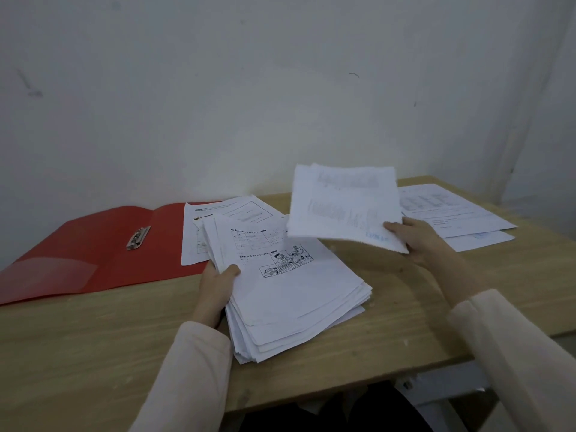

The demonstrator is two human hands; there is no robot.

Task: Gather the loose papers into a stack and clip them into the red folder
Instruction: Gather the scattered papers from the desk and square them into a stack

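Observation:
The red folder (103,254) lies open on the left of the wooden table, its metal clip (138,237) on the inside. My left hand (216,286) grips the left edge of a thick paper stack (296,300) in the middle, thumb on top of a printed sheet with cartoon pictures. My right hand (414,238) holds a few sheets (343,204) lifted in the air above the stack's far right corner; they look blurred. One loose sheet (194,238) rests partly on the folder's right half, under the stack's far end.
More loose papers (452,213) lie at the table's far right corner. The wooden table (93,353) meets a pale wall at the back. Its front edge runs near my sleeves, with a white frame (442,391) below on the right.

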